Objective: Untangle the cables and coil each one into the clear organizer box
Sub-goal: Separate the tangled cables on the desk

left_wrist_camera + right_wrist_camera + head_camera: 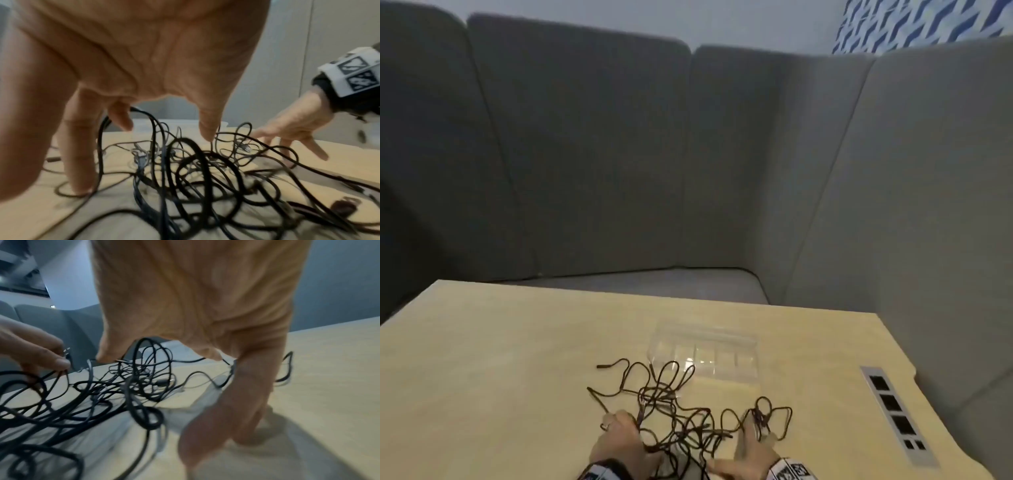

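Cables: a tangled heap of thin dark cables (678, 421) sprawls over the near middle of the pale wooden table (500, 359), loops crossing every which way, loose ends trailing left and far.
Organizer: the clear plastic organizer box (705, 353) sits just beyond the heap, its near edge touched by a few far loops; no cable coiled inside it.
Left hand: the left hand (619, 438) is at the near left of the tangle, fingers (79, 154) pointing down into it; in the right wrist view thumb and fingertip pinch a strand near a plug end, and one loop hangs over a finger.
Right hand: the right hand (753, 448) is at the near right, fingers (252, 394) spread wide and straight, tips down on the table among the strands, gripping nothing that I can see.
Table fittings: a grey strip of dark sockets (897, 414) is set into the right side of the table.
Surroundings: a grey upholstered corner sofa (619, 154) wraps around the far and right sides.
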`<state>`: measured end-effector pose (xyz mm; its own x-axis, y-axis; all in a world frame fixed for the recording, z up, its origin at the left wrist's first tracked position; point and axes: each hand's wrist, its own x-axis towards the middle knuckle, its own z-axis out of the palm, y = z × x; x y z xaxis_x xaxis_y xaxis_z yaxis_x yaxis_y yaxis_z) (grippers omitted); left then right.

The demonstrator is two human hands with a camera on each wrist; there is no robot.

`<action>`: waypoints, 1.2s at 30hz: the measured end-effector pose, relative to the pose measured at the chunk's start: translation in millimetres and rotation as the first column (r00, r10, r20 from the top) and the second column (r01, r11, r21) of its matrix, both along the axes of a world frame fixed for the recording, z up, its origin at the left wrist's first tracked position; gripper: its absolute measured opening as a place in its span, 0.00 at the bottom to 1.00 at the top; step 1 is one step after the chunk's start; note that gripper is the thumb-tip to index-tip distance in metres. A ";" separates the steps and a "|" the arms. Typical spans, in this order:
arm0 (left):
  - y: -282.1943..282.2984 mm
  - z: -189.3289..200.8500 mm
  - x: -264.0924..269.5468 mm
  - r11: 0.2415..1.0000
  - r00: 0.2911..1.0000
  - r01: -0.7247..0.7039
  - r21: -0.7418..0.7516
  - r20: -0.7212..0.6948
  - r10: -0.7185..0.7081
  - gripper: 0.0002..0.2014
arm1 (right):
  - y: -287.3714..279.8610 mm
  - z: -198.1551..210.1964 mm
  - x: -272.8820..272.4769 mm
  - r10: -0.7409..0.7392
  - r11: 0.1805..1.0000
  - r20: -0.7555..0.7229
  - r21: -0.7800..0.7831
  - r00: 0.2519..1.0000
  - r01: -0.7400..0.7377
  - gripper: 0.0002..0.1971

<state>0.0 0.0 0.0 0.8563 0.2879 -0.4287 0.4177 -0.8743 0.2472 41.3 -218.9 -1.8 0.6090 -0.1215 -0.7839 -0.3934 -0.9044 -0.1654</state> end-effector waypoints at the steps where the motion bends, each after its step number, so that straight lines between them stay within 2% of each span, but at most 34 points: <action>1: -2.9 3.5 -1.8 1.000 0.999 0.010 -0.012 0.040 -0.010 0.59 | 2.2 -5.8 -3.8 0.029 0.995 0.085 0.092 0.996 -0.036 0.74; 2: -7.9 5.8 -4.5 0.996 0.997 0.074 -0.044 0.000 -0.074 0.69 | 8.2 -8.3 -4.9 0.039 0.989 0.115 0.136 0.993 -0.055 0.74; 4: -10.2 -5.7 -4.8 0.964 0.963 0.241 -0.113 -0.100 -0.252 0.78 | 24.6 -13.8 -12.0 0.126 0.979 0.176 0.135 0.976 -0.150 0.63; 5: -10.0 -12.6 -4.3 0.938 0.927 0.334 -0.093 -0.145 -0.345 0.77 | 31.2 -19.9 -13.1 0.141 0.972 0.232 0.151 0.963 -0.179 0.53; 7: -11.6 -13.4 -8.2 0.891 0.862 0.453 -0.021 -0.245 -0.444 0.66 | 30.4 -31.4 -16.4 0.239 0.942 0.369 0.137 0.898 -0.307 0.30; 8: -13.5 -14.6 -9.8 0.883 0.855 0.470 0.003 -0.248 -0.455 0.59 | 29.9 -30.0 -17.3 0.297 0.923 0.359 0.128 0.885 -0.362 0.15; 9: -14.5 -12.7 -11.0 0.874 0.845 0.486 0.012 -0.264 -0.466 0.55 | 27.0 -31.9 -17.2 0.261 0.930 0.362 0.156 0.895 -0.334 0.06; 11: -16.8 -10.0 -10.2 0.849 0.819 0.528 0.035 -0.287 -0.497 0.50 | 18.9 -32.4 -11.8 0.242 0.935 0.387 0.152 0.890 -0.321 0.15; 12: -15.6 -12.9 -9.7 0.851 0.826 0.524 0.033 -0.265 -0.498 0.47 | 15.2 -25.2 -10.7 0.215 0.930 0.407 0.192 0.888 -0.313 0.16; 13: -13.1 -13.6 -7.5 0.874 0.853 0.486 0.009 -0.226 -0.471 0.41 | 9.3 -19.1 -8.5 0.165 0.930 0.438 0.228 0.884 -0.287 0.14; 16: -1.2 -10.7 0.4 0.914 0.923 0.381 -0.139 0.002 -0.384 0.15 | -15.9 7.5 4.1 -0.037 0.914 0.485 0.371 0.874 -0.167 0.08; 17: 3.2 -6.4 4.2 0.927 0.940 0.339 -0.159 0.035 -0.338 0.11 | -27.6 17.3 7.8 -0.135 0.896 0.483 0.433 0.865 -0.102 0.08; 18: 8.7 -4.9 10.2 0.937 0.952 0.306 -0.168 0.082 -0.296 0.10 | -39.4 26.4 10.9 -0.238 0.866 0.476 0.499 0.847 -0.038 0.07; 21: 23.4 8.6 29.4 0.961 0.967 0.206 -0.186 0.190 -0.171 0.11 | -71.3 59.0 12.6 -0.468 0.749 0.431 0.657 0.771 0.087 0.04; 22: 27.6 14.4 32.9 0.968 0.969 0.191 -0.164 0.188 -0.160 0.13 | -79.2 69.2 10.6 -0.519 0.711 0.420 0.695 0.745 0.104 0.04; 24: 28.4 23.4 35.9 0.971 0.974 0.217 -0.102 0.093 -0.208 0.22 | -88.9 87.4 4.5 -0.593 0.649 0.390 0.749 0.704 0.132 0.07; 26: 17.9 35.3 31.3 0.949 0.952 0.301 -0.094 -0.020 -0.304 0.40 | -89.3 95.8 -0.1 -0.579 0.654 0.406 0.749 0.707 0.105 0.07; 28: -2.8 49.3 24.7 0.927 0.919 0.364 -0.092 -0.125 -0.373 0.60 | -81.3 97.7 -3.7 -0.460 0.736 0.473 0.677 0.751 0.024 0.08; 29: -15.3 56.9 21.8 0.914 0.902 0.400 -0.064 -0.150 -0.405 0.66 | -76.5 97.9 -4.8 -0.366 0.788 0.525 0.614 0.769 -0.045 0.08; 31: -42.0 65.3 18.7 0.879 0.878 0.477 -0.013 -0.050 -0.477 0.70 | -66.1 99.6 -7.3 -0.171 0.848 0.600 0.493 0.782 -0.193 0.08; 32: -55.5 68.2 19.0 0.854 0.854 0.518 -0.055 0.086 -0.512 0.71 | -60.8 102.7 -9.6 -0.094 0.854 0.622 0.452 0.777 -0.258 0.09; 33: -68.6 71.8 19.9 0.810 0.817 0.565 -0.156 0.239 -0.525 0.71 | -54.8 107.4 -12.3 -0.044 0.842 0.640 0.437 0.767 -0.316 0.09; 35: -92.2 75.1 23.8 0.686 0.757 0.639 -0.347 0.441 -0.482 0.64 | -44.0 121.0 -17.0 -0.060 0.780 0.681 0.488 0.730 -0.392 0.07; 36: -100.8 72.2 26.4 0.661 0.751 0.644 -0.386 0.483 -0.450 0.54 | -40.5 130.1 -18.9 -0.142 0.738 0.684 0.555 0.715 -0.384 0.07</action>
